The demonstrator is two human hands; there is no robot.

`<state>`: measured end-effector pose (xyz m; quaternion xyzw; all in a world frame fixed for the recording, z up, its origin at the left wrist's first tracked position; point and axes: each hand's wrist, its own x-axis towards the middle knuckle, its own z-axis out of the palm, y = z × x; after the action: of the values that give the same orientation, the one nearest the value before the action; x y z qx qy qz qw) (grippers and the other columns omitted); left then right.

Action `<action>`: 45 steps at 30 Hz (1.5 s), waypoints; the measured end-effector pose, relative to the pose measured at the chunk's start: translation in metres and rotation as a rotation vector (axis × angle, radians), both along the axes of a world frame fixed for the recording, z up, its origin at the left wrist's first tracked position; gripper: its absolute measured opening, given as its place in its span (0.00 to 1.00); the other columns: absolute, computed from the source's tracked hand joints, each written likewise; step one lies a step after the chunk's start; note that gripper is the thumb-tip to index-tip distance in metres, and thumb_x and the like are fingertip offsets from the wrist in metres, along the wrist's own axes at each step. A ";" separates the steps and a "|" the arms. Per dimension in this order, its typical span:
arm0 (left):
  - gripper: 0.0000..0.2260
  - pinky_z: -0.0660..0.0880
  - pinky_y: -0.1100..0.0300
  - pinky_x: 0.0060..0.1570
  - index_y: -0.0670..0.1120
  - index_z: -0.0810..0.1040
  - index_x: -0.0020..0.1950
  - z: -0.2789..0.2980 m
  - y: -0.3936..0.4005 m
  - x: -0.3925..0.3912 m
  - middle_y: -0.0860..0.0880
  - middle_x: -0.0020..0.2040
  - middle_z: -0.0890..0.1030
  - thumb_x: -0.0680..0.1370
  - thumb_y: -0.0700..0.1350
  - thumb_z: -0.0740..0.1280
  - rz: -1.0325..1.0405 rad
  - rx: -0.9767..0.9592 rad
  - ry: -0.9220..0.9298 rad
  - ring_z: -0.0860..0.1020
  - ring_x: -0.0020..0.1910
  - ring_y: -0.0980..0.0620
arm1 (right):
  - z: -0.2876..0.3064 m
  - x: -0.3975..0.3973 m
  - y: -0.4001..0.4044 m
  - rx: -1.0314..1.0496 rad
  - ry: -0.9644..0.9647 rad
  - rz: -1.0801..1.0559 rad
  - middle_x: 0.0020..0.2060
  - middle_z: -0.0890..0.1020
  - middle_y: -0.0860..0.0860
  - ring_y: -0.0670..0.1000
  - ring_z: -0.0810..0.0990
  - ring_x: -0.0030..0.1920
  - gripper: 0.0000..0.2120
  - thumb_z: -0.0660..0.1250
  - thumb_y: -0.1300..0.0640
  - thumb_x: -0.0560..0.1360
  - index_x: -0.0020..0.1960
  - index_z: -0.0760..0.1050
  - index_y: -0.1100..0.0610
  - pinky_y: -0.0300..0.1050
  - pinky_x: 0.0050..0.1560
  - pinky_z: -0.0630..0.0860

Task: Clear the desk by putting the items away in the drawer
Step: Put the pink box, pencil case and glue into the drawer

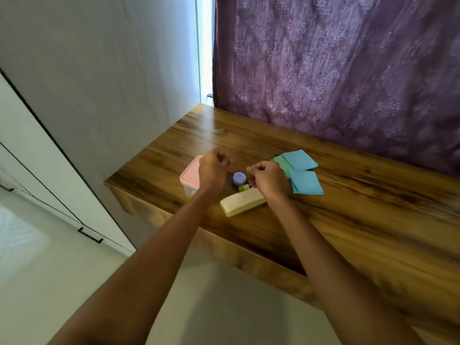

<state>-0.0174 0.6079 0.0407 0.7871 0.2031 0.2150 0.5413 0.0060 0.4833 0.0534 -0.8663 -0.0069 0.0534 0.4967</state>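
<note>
**Both hands hovering over the desk items**

A purple curtain (336, 70) is hanging behind the desk (348, 220), whose wooden top is filling the right half of the view. White cabinets (49, 170) are standing to the left. No drawer is showing as open from here.

The items are sitting in a cluster near the desk's left front corner. A pink-lidded box (190, 179) is lying farthest left, partly under the left hand (212, 171). A cream case (242, 204) is lying at the front, close to the edge. Blue and green cloths (302, 174) are lying folded and overlapping to the right. A small blue jar (239, 178) is standing between the hands, and a yellow tube (245, 187) is lying just in front of it.

The left hand is hanging above the box with fingers curled, gripping nothing visible. The right hand (268, 180) is curling its fingers too; whether it is pinching the tube's tip I cannot tell.
</note>
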 end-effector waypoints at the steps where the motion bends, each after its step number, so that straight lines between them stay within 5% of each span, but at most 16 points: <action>1: 0.05 0.75 0.62 0.46 0.41 0.79 0.47 -0.003 0.008 -0.002 0.48 0.43 0.81 0.75 0.33 0.65 0.003 -0.019 -0.005 0.79 0.44 0.51 | -0.001 -0.003 0.007 0.026 0.010 0.008 0.38 0.81 0.52 0.47 0.79 0.37 0.07 0.67 0.61 0.77 0.40 0.78 0.59 0.32 0.36 0.75; 10: 0.05 0.76 0.49 0.54 0.43 0.79 0.49 -0.022 0.054 -0.028 0.46 0.48 0.81 0.75 0.36 0.67 -0.074 0.030 0.075 0.79 0.50 0.48 | -0.021 -0.053 0.061 0.109 0.046 -0.242 0.40 0.83 0.56 0.54 0.83 0.41 0.09 0.67 0.61 0.76 0.38 0.78 0.58 0.52 0.46 0.82; 16: 0.18 0.68 0.51 0.65 0.45 0.74 0.64 -0.033 0.089 -0.048 0.44 0.65 0.72 0.75 0.44 0.70 0.048 0.224 0.203 0.68 0.65 0.44 | -0.030 -0.084 0.097 0.263 0.119 -0.339 0.42 0.82 0.53 0.49 0.81 0.38 0.05 0.63 0.62 0.78 0.47 0.78 0.59 0.46 0.46 0.81; 23: 0.11 0.76 0.57 0.49 0.41 0.77 0.59 -0.038 0.107 -0.061 0.44 0.55 0.81 0.80 0.44 0.64 0.018 -0.194 0.203 0.78 0.50 0.50 | -0.051 -0.099 0.114 0.350 0.371 -0.413 0.35 0.80 0.55 0.52 0.80 0.32 0.11 0.62 0.57 0.80 0.41 0.75 0.61 0.45 0.35 0.78; 27: 0.12 0.79 0.53 0.48 0.42 0.78 0.56 -0.072 0.111 -0.086 0.44 0.48 0.82 0.80 0.48 0.62 0.247 -0.485 0.154 0.80 0.41 0.50 | -0.081 -0.118 0.120 0.643 0.689 -0.609 0.33 0.80 0.56 0.54 0.79 0.31 0.17 0.64 0.51 0.78 0.36 0.72 0.61 0.46 0.34 0.76; 30: 0.08 0.78 0.60 0.40 0.41 0.75 0.54 -0.096 0.113 -0.099 0.41 0.48 0.81 0.80 0.44 0.63 0.365 -0.616 0.106 0.78 0.35 0.53 | -0.109 -0.133 0.125 0.891 0.655 -0.821 0.33 0.77 0.55 0.53 0.77 0.32 0.14 0.62 0.52 0.78 0.37 0.70 0.59 0.45 0.36 0.75; 35: 0.12 0.77 0.55 0.55 0.43 0.71 0.60 -0.125 0.123 -0.114 0.41 0.57 0.79 0.79 0.47 0.64 0.529 -0.927 0.185 0.79 0.52 0.46 | -0.136 -0.148 0.125 1.204 0.525 -1.079 0.40 0.74 0.53 0.50 0.73 0.37 0.12 0.54 0.52 0.79 0.42 0.70 0.56 0.45 0.43 0.70; 37: 0.21 0.73 0.50 0.63 0.44 0.68 0.66 -0.140 0.126 -0.120 0.41 0.63 0.76 0.77 0.51 0.66 0.472 -1.038 0.277 0.76 0.60 0.43 | -0.150 -0.152 0.125 1.273 0.498 -1.038 0.51 0.76 0.55 0.51 0.74 0.43 0.17 0.54 0.45 0.79 0.54 0.73 0.56 0.47 0.52 0.69; 39: 0.29 0.68 0.47 0.67 0.45 0.64 0.71 -0.157 0.128 -0.124 0.42 0.67 0.73 0.75 0.56 0.67 0.362 -1.119 0.368 0.72 0.66 0.41 | -0.165 -0.156 0.121 1.344 0.467 -0.936 0.65 0.72 0.55 0.56 0.73 0.61 0.30 0.55 0.35 0.77 0.70 0.66 0.54 0.51 0.63 0.67; 41: 0.30 0.70 0.48 0.65 0.47 0.68 0.71 -0.175 0.130 -0.129 0.44 0.65 0.76 0.74 0.61 0.66 0.183 -1.183 0.403 0.73 0.65 0.41 | -0.175 -0.159 0.119 1.404 0.440 -0.859 0.72 0.65 0.55 0.58 0.65 0.71 0.38 0.57 0.30 0.73 0.76 0.58 0.50 0.55 0.70 0.63; 45: 0.28 0.72 0.51 0.61 0.46 0.71 0.69 -0.191 0.132 -0.134 0.45 0.61 0.79 0.76 0.64 0.59 -0.042 -1.224 0.361 0.77 0.61 0.46 | -0.186 -0.160 0.118 1.471 0.448 -0.863 0.74 0.62 0.57 0.59 0.62 0.74 0.44 0.61 0.30 0.70 0.77 0.54 0.52 0.59 0.74 0.58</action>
<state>-0.1518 0.7399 -0.1501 0.3629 0.3617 -0.0867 0.8544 -0.1540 0.6012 -0.1328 -0.2232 0.3860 0.0119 0.8950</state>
